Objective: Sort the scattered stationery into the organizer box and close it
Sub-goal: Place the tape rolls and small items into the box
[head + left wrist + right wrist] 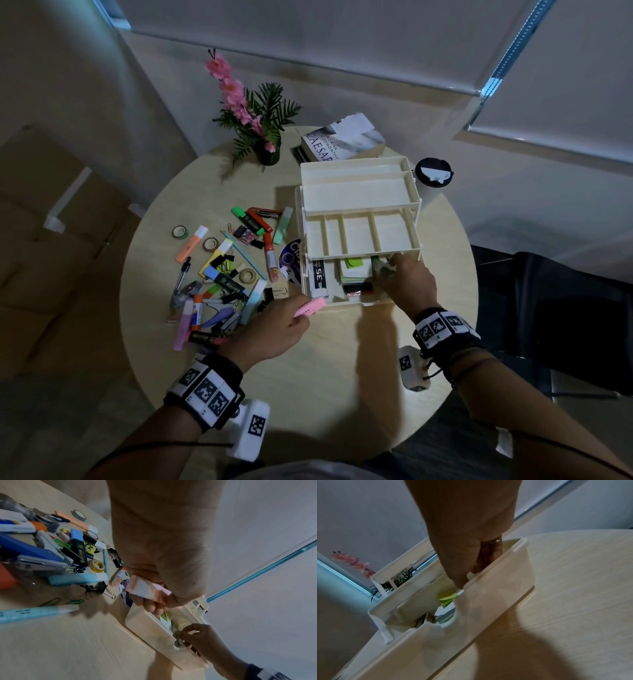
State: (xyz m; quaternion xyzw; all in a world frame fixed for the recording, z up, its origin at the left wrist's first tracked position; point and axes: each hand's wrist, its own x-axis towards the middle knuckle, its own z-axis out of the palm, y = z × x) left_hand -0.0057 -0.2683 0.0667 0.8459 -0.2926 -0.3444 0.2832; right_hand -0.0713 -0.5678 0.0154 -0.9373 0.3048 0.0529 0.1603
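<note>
The white organizer box [359,205] stands on the round table with its tiered trays spread open; both upper trays are bare. My left hand [301,317] hovers just left of the box's front corner and grips a pink highlighter [311,306] with a white label [145,589]. My right hand [399,274] reaches down into the bottom compartment and pinches a green marker [378,266] at the right end. In the right wrist view its fingertips are hidden behind the box wall [488,608]. Green sticky notes [447,597] and a white packet [318,277] lie in that compartment.
A heap of highlighters, clips, tape rolls, staplers and pens [226,274] covers the table's left half. Behind the box are stacked books [342,140], a potted pink flower [260,120] and a black-lidded cup [433,173]. A round sticker [291,260] lies by the box's left side.
</note>
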